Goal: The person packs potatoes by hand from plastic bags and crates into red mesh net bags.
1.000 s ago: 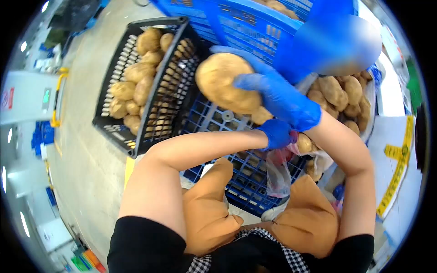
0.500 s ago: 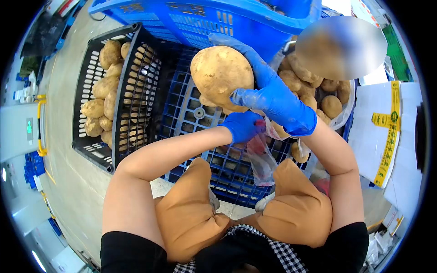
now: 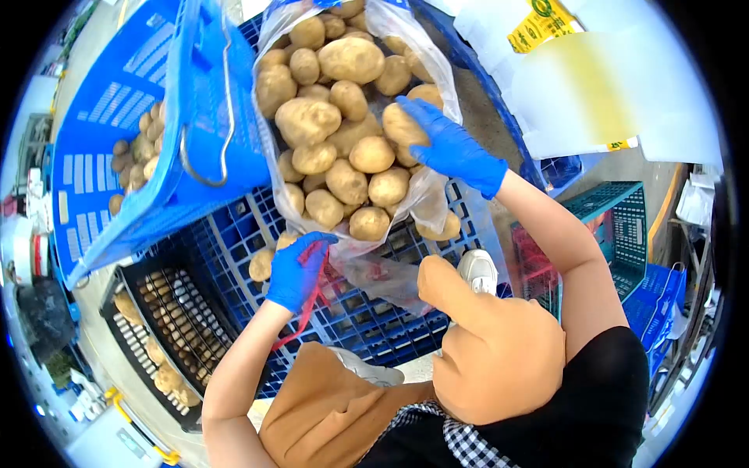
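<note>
A clear plastic bag (image 3: 450, 86) full of potatoes lies open at the upper centre. My right hand (image 3: 455, 150), in a blue glove, is at the bag's right side, its fingers and thumb round a potato (image 3: 404, 125). My left hand (image 3: 296, 273), also gloved in blue, is closed on a red net bag (image 3: 310, 300) below the plastic bag's lower left edge. Beside this hand, a loose potato (image 3: 260, 266) rests on the blue pallet (image 3: 373, 331). Another potato (image 3: 439, 226) lies below the bag's right side.
At the left stands a large blue crate (image 3: 199, 101) with a metal handle and potatoes inside. A black crate (image 3: 175, 312) of potatoes is below it. White boxes (image 3: 538, 86) with yellow tape fill the upper right. A green crate (image 3: 624, 226) stands at the right.
The view has swung right, bringing the full plastic bag to the centre. The large potato is no longer in my right hand, which has moved to another one in the bag.
</note>
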`<state>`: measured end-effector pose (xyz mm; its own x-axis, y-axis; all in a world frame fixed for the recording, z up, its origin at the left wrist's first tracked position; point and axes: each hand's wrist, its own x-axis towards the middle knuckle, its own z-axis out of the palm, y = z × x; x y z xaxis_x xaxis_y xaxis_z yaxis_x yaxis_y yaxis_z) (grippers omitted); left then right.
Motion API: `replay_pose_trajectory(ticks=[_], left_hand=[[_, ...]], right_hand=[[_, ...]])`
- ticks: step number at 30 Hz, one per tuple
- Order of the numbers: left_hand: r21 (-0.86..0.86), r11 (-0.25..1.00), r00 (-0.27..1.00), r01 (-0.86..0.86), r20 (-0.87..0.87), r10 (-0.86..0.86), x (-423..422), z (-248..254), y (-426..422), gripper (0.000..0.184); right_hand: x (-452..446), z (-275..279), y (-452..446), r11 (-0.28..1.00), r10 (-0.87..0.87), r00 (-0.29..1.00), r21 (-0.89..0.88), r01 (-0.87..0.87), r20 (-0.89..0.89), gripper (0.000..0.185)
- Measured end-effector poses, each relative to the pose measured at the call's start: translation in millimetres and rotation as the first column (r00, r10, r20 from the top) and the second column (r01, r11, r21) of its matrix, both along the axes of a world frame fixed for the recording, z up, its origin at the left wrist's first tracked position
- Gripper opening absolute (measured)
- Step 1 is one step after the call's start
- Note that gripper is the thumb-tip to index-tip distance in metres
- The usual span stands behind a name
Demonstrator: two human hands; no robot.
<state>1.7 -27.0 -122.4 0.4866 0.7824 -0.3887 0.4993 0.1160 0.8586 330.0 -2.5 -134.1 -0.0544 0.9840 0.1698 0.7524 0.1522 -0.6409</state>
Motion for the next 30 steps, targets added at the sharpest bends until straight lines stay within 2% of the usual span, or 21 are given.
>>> replay_pose_trajectory(ticks=[1,4,6,8,9,10,11,12,14,15,16,17,18,19,22,25,26,27,28,29,30], left_hand=[[-0.038,0.999,1.0,-0.022,0.018,0.022,11,4,4,0.019],[0.085,0.991,0.99,0.103,-0.105,-0.094,51,29,21,0.019],[0.131,0.985,0.992,0.111,-0.068,-0.102,72,27,30,0.018],[0.167,0.981,0.995,0.097,0.022,-0.102,90,17,35,0.018],[0.097,0.99,0.994,0.104,-0.037,-0.101,101,26,36,0.018],[0.15,0.98,0.988,0.131,-0.1,-0.117,109,30,38,0.018],[0.198,0.967,0.979,0.157,-0.16,-0.127,115,33,40,0.018],[0.246,0.951,0.967,0.186,-0.218,-0.133,119,34,42,0.018],[0.311,0.95,0.997,0.029,-0.07,-0.007,120,27,46,0.02],[0.357,0.932,0.998,-0.066,0.011,0.066,119,20,48,0.022],[0.39,0.906,0.986,-0.163,0.094,0.137,118,16,50,0.025],[0.303,0.929,0.977,-0.212,0.082,0.196,119,23,52,0.026],[0.337,0.912,0.972,-0.234,0.074,0.222,121,25,55,0.026],[0.372,0.893,0.967,-0.252,0.068,0.245,125,25,57,0.026],[0.554,0.8,0.973,-0.231,0.158,0.171,148,20,72,0.026],[0.628,0.762,0.987,-0.159,0.128,0.1,177,28,105,0.025],[0.666,0.73,0.988,-0.153,0.109,0.107,185,25,119,0.025],[0.707,0.693,0.99,-0.14,0.086,0.112,189,23,130,0.025],[0.74,0.668,0.99,-0.08,-0.021,0.141,189,19,138,0.023],[0.766,0.642,0.977,-0.019,-0.123,0.176,188,12,146,0.021],[0.784,0.618,0.952,0.046,-0.222,0.211,185,5,150,0.02]], right_hand=[[7,-2,6,0.997,0.057,0.996,-0.038,-0.06,-0.071,0.061],[26,17,57,0.937,0.117,0.992,-0.326,-0.124,-0.04,0.064],[29,2,107,0.998,0.056,0.988,-0.021,-0.054,0.141,0.072],[23,-21,158,0.992,0.03,0.982,0.112,-0.051,0.186,0.083],[17,-18,173,0.996,0.054,0.977,0.057,-0.067,0.206,0.088],[15,-16,183,0.996,0.083,0.971,0.001,-0.085,0.225,0.094],[22,-13,191,0.985,0.157,0.968,-0.097,-0.141,0.195,0.091],[27,-8,191,0.982,0.177,0.976,-0.088,-0.166,0.131,0.088],[37,-6,182,0.973,0.221,0.975,-0.068,-0.22,0.004,0.081],[44,-19,178,0.983,0.185,0.978,0.022,-0.184,-0.095,0.07],[55,-14,168,0.974,0.204,0.977,-0.088,-0.209,-0.067,0.068],[68,-26,157,0.95,0.311,0.936,0.062,-0.305,-0.166,0.066],[71,-22,138,0.945,0.325,0.892,0.067,-0.321,-0.316,0.059],[76,-10,123,0.918,0.394,0.877,0.079,-0.388,-0.275,0.049],[66,-16,98,0.81,0.435,0.716,-0.109,-0.576,-0.546,0.03],[60,-11,132,0.892,0.33,0.894,-0.209,-0.4,-0.302,0.014],[56,-13,150,0.946,0.304,0.924,-0.045,-0.322,-0.234,0.013],[51,-6,167,0.976,0.205,0.971,-0.05,-0.213,-0.121,0.01],[53,-22,193,0.986,0.135,0.99,0.107,-0.13,-0.04,0.011],[54,-21,212,0.993,0.115,0.988,0.05,-0.11,-0.106,0.015],[56,-24,232,0.989,0.145,0.989,-0.005,-0.145,-0.014,0.017]])
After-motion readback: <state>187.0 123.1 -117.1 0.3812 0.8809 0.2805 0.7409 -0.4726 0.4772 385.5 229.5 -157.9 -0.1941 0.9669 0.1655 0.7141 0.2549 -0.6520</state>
